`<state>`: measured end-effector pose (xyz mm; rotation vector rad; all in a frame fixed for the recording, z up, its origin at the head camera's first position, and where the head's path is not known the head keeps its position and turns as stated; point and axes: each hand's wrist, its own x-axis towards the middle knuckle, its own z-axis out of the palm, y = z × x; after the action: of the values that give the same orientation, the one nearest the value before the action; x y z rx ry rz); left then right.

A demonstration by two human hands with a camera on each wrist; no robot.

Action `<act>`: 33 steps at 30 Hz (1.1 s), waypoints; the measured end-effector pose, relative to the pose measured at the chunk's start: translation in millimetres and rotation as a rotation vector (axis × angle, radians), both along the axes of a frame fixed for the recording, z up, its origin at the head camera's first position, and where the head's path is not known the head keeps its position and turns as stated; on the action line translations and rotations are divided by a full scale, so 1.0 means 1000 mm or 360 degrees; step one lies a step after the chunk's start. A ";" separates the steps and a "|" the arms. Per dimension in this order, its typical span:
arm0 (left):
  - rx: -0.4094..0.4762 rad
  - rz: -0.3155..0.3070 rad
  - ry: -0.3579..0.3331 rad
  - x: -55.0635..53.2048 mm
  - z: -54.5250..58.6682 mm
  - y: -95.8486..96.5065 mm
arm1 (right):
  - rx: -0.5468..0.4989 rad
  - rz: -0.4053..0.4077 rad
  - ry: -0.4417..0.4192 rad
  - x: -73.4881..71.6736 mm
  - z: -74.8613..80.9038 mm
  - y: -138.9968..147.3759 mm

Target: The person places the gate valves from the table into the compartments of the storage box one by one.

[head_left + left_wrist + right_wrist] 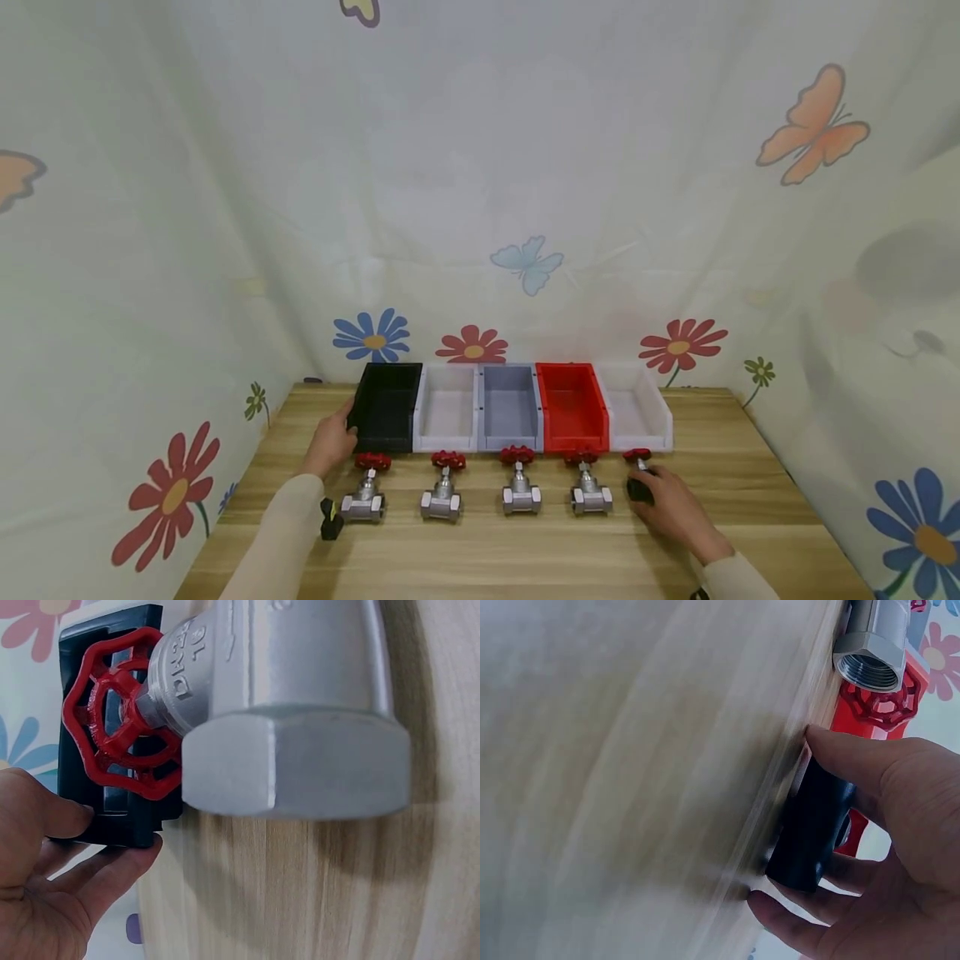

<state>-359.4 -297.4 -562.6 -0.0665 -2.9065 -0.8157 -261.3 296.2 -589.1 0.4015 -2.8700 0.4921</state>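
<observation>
My left hand (331,440) grips the side wall of a black bin (386,408) at the left end of the row. In the left wrist view its thumb lies on the rim, with the fingers (124,877) against the outside. Close by stands a silver gate valve (363,502) with a red handwheel (120,716). At the right end, my right hand (671,508) holds a black-bodied valve (814,825) between thumb and fingers, low over the table. Its red handwheel (637,455) points toward the bins; part of the body is hidden by the hand.
Beside the black bin run a white bin (448,408), a grey bin (511,408), a red bin (572,408) and another white bin (636,412). More silver valves (441,502) line up before them on the wooden table (480,558). A flowered curtain (450,167) hangs behind.
</observation>
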 end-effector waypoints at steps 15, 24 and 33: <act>-0.0005 0.0005 -0.0011 -0.002 -0.004 0.000 | -0.0004 0.0012 -0.0079 -0.005 0.007 -0.003; -0.0001 0.0006 -0.0022 -0.001 -0.003 0.000 | 0.0006 0.0040 -0.0049 -0.003 0.012 -0.001; 0.0030 0.0000 -0.0016 -0.001 -0.004 -0.001 | 0.0027 0.0145 0.0138 -0.001 0.026 -0.005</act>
<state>-360.4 -298.2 -566.4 -0.0607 -2.9079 -0.8457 -262.2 291.3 -563.3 0.5447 -2.7839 0.4540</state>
